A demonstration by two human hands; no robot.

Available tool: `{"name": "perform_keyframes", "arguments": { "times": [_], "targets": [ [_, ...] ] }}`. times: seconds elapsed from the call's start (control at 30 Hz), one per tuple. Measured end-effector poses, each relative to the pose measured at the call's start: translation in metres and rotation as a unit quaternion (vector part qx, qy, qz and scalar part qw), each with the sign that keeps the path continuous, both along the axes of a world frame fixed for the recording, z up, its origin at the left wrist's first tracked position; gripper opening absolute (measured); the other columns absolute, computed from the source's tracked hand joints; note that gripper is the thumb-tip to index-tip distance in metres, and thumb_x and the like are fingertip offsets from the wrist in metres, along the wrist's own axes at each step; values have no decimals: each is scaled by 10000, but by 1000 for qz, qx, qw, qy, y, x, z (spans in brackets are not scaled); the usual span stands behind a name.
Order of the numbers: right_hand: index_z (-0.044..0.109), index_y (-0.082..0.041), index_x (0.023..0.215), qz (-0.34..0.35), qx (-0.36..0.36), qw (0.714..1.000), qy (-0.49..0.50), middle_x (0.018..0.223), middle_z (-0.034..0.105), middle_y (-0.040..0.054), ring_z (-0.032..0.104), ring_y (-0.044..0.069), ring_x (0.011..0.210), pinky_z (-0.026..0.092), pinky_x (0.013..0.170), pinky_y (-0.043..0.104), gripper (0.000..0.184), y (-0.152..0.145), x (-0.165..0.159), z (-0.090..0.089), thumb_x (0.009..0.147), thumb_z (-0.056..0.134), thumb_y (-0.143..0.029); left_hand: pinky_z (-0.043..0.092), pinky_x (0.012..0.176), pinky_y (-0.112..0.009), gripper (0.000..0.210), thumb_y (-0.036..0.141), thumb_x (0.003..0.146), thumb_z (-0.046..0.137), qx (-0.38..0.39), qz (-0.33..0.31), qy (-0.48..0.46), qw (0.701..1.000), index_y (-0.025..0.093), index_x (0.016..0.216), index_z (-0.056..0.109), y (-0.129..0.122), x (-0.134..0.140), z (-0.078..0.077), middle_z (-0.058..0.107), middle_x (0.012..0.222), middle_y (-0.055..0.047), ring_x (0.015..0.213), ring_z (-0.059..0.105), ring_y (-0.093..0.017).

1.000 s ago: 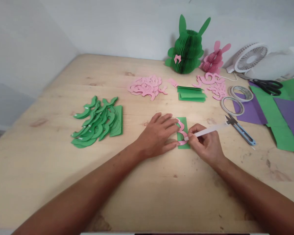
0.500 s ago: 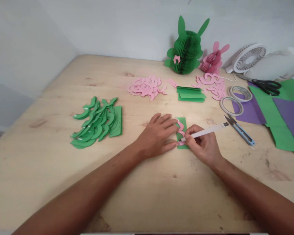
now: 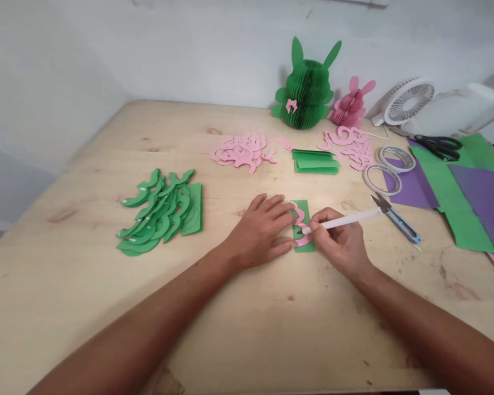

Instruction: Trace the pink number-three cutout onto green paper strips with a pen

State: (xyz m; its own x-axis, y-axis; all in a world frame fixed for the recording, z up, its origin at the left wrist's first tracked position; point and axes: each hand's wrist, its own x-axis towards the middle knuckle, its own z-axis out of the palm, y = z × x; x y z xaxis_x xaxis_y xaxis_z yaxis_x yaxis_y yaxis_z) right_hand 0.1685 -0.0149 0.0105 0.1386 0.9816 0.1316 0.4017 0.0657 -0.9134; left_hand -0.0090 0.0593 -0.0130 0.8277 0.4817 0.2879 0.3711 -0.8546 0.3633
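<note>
At green paper (image 3: 306, 248) — R hand (image 3: 341, 241) pinched on white pen (image 3: 352, 219), L hand (image 3: 262, 230) spread flat, touching pink cutout (image 3: 302, 241)

Soft, moderately bright light fell fairly evenly over the pale surface (image 3: 230, 318), perhaps from above, though that was hard to judge. A faint shadow lay on the wall (image 3: 189, 55) beside the green figure (image 3: 308, 99). The pink pile (image 3: 239, 151) looked hazy, the fingers (image 3: 280, 209) slightly smeared, and the forearms (image 3: 156, 312) stretched toward the lower corners.

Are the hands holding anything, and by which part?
Right hand pinches a slim white pen near its tip; left hand presses a wavy pink paper cutout.
</note>
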Motion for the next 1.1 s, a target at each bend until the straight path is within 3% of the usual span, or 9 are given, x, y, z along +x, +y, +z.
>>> {"name": "perform_keyframes", "arguments": {
  "times": [0.2,0.5,0.6,0.73,0.83,0.9,1.0,1.1],
  "targets": [
    [574,-184,740,-59,-7,995,85,553,605,-23,524,106,481,410,457,222,130,4,4,-3,830,563,-277,243,1084,-485,299,386,871,533,-2,-7,8,1000,203,1104,576,0,0,1,556,1315,-73,1306,391,-292],
    [599,-183,950,-43,52,986,155,698,641,5,592,128,576,492,566,264,221,9,8,-17,894,529,-385,304,1070,-462,352,395,883,525,6,-5,-28,1000,198,1174,536,-3,1,5,553,1320,-97,1269,448,-266],
    [594,-186,982,-46,62,984,158,729,642,12,599,134,601,504,592,273,245,10,9,-21,901,515,-403,336,1056,-432,262,314,900,492,26,-3,-62,998,184,1121,542,-5,2,6,574,1279,-102,1226,489,-238],
    [590,-186,1001,-62,75,984,152,751,635,18,593,139,611,507,597,277,281,10,9,-25,897,505,-433,434,940,-375,142,264,904,459,42,38,-87,995,185,946,569,-7,3,5,644,1058,-84,1040,572,-203],
    [586,-185,1005,-63,72,985,144,749,633,20,592,144,606,507,586,277,316,11,9,-26,891,490,-463,471,780,-367,210,244,922,398,64,82,-85,991,182,783,543,-9,2,3,616,782,-68,804,575,-201],
    [583,-186,1004,-69,67,986,138,749,634,23,598,149,611,511,585,278,332,11,10,-27,890,474,-478,473,730,-368,229,239,924,383,75,107,-80,988,177,769,539,-10,2,4,596,735,-67,751,562,-204],
    [571,-181,1039,-72,61,989,113,763,647,32,617,158,629,522,605,287,356,11,12,-28,901,433,-478,487,749,-364,169,247,898,436,83,104,-58,989,178,819,568,-16,5,5,629,814,-72,808,585,-209],
    [561,-188,1070,-70,55,992,92,786,666,37,642,167,654,532,629,295,350,10,12,-28,911,406,-458,488,861,-379,188,280,865,513,87,90,-38,991,189,1009,594,-27,11,7,647,1047,-87,1007,587,-226]
  ]
}}
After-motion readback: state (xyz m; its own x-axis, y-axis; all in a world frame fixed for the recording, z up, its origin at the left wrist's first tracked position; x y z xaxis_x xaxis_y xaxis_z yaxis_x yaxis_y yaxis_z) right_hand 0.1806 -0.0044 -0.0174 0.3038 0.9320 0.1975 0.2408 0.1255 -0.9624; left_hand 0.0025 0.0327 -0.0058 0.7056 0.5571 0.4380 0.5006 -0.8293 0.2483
